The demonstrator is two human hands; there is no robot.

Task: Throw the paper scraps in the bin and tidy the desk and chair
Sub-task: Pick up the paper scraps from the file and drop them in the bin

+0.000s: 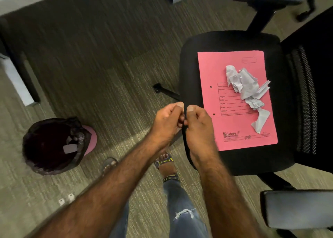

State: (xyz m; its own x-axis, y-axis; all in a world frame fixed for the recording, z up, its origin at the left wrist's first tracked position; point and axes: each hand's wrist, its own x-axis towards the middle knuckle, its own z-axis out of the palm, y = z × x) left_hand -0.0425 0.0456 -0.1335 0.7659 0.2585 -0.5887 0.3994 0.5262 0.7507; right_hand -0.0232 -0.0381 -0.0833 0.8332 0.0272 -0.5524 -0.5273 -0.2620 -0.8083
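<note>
1. Currently, the left hand (168, 119) sits at the centre of the frame, fingers curled inward and thumb raised; nothing is visible in its grip.
2. The right hand (197, 122) sits just beside it on the right, knuckles almost touching the left hand's; fingers are curled likewise, thumb up, with no object visible inside. Whether a small item is pinched between the two hands cannot be determined.
3. Both hands hover above the front-left edge of the black office chair (191, 72), which occupies the right half of the frame.
4. A pink folder (216, 72) lies flat on the chair seat, with printed form lines and a logo on its cover.
5. The paper scraps (246, 86), crumpled and white, rest on the folder's right-hand portion, well apart from both hands.
6. The bin (54, 146) stands on the carpet (99, 48) at lower left of the frame. It is lined with a dark bag, has a pink rim section showing on its right side, and holds at least one small pale piece.
7. Two small white items (66, 199) lie on the carpet below the bin.
8. A sandalled foot (165, 163) and torn jeans (182, 210) appear at bottom centre, between the forearms.
9. A grey armrest (297, 209) fills the lower right corner.
</note>
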